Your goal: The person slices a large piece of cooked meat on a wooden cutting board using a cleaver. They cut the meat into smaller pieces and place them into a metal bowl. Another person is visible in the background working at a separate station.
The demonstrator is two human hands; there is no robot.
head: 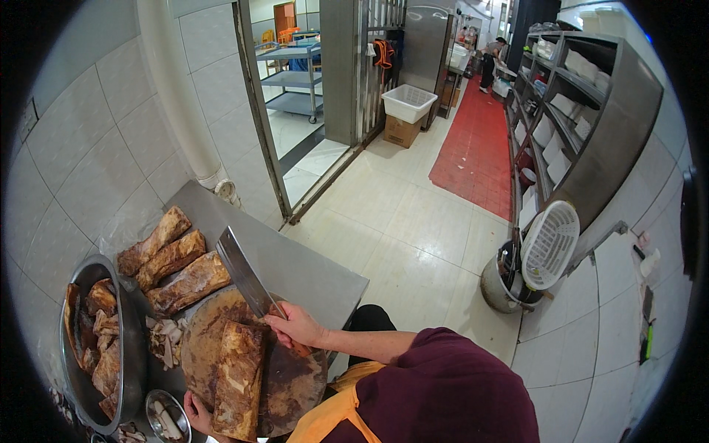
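Observation:
My right hand (296, 326) grips the wooden handle of a cleaver (243, 271), its broad blade raised above the far edge of a round wooden chopping block (299, 382). A long browned slab of cooked meat (238, 382) lies across the block. Low in the view, my left hand (200, 415) is at the slab's near left side; whether its fingers grip the meat is hidden. Several more meat slabs (191, 282) rest behind the block on the steel table (310, 282). Meat scraps (166, 338) are heaped left of the block.
A deep metal basin (135, 354) of meat pieces stands left, beside a small metal bowl (169, 423) with pale pieces. A pipe (177, 88) runs down the tiled wall. Right are a pot (496, 282), a white basket (551, 243) and shelving (615, 105). A person (490, 61) stands far off.

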